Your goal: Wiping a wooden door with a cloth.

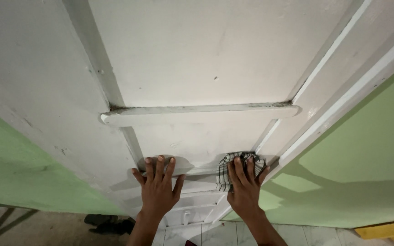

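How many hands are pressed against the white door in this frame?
2. The left hand lies flat, fingers spread, on a lower rail of the white door. The right hand presses a checked cloth against the door near its right edge. No others show.

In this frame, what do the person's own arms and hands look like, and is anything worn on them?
Both forearms are bare, with no sleeves in view. The left hand and right hand wear no gloves, and no rings, watch or bracelet show. Short, unpainted fingernails are visible on both.
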